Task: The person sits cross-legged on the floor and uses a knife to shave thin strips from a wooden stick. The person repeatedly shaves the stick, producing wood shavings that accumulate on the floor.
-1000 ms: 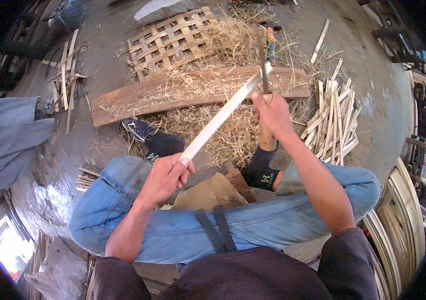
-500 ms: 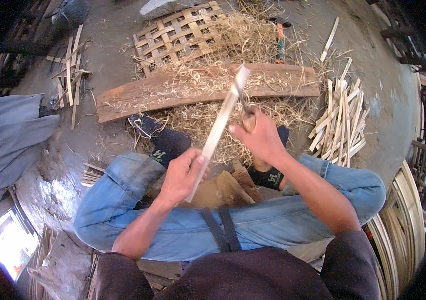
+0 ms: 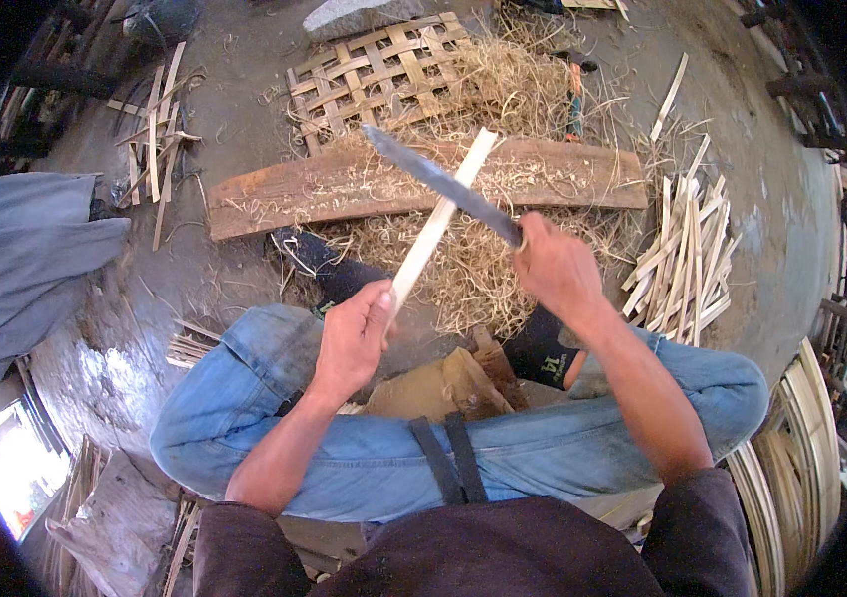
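A pale bamboo strip (image 3: 425, 241) slants up and away from my left hand (image 3: 356, 333), whose fingers and thumb are closed round its near end. My right hand (image 3: 560, 269) grips a long-bladed knife (image 3: 433, 177) by its handle, which the fingers mostly hide. The blade points up to the left and crosses over the strip near its far end. Whether the edge touches the strip I cannot tell. Beneath both lies a wooden plank (image 3: 274, 196) strewn with curly shavings (image 3: 483, 264).
Beyond the plank are a woven bamboo panel (image 3: 374, 75) and a tool with an orange and green handle (image 3: 574, 104). To the right lies a heap of bamboo strips (image 3: 682, 259); more strips (image 3: 157, 139) are at left, near a grey cloth (image 3: 30, 259).
The knife has swung from edge-on to lying broadside across the strip, its tip now to the left. My right hand has moved slightly right and down; the left still holds the strip.
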`<state>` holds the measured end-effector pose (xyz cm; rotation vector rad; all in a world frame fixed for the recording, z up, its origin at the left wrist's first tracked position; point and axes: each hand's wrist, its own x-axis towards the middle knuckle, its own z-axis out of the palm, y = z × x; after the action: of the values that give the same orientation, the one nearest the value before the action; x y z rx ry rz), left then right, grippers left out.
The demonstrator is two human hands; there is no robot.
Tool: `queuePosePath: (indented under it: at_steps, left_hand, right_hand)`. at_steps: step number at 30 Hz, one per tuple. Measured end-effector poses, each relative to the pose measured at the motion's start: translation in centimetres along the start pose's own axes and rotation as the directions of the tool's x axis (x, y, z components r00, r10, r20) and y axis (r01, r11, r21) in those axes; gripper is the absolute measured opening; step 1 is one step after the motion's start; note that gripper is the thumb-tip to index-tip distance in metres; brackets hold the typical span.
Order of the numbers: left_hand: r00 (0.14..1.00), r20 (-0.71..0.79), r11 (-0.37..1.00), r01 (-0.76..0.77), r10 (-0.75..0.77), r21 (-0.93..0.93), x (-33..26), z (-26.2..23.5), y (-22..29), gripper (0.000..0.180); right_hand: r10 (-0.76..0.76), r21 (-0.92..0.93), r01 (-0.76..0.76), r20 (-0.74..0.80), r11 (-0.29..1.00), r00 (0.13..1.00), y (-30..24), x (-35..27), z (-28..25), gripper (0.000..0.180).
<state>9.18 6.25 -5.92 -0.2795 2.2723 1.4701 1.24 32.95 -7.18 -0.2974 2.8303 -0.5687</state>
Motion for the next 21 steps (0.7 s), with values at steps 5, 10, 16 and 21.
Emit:
queuePosePath:
  at_steps: [5,10,16,21]
  left_hand:
    - [0.995,0.048,0.993,-0.087,0.083,0.076,0.3,-0.1,0.4,0.038]
    - [0.956,0.264,0.989,0.142,-0.126,-0.045,0.4,-0.5,0.3,0.040]
    - [0.968,0.252,0.992,0.016,0.017,-0.127,0.5,-0.2,-1.5,0.041]
    - [0.988,0.142,0.996,0.075,-0.066,-0.057,0.7,-0.3,-0.3,0.038]
  right_hand:
    - [0.169,0.072,-0.163,-0.084,0.984,0.982,3.3,1.7,-0.4,0.024]
    - [-0.164,-0.049,0.171,0.117,0.984,0.979,-0.6,-0.7,0.0,0.027]
    - [0.115,0.082,-0.115,-0.001,0.990,0.993,3.2,1.1,-1.0,0.026]
    - [0.127,0.137,-0.126,0.000,0.982,0.992,2.5,1.2,-0.3,0.037]
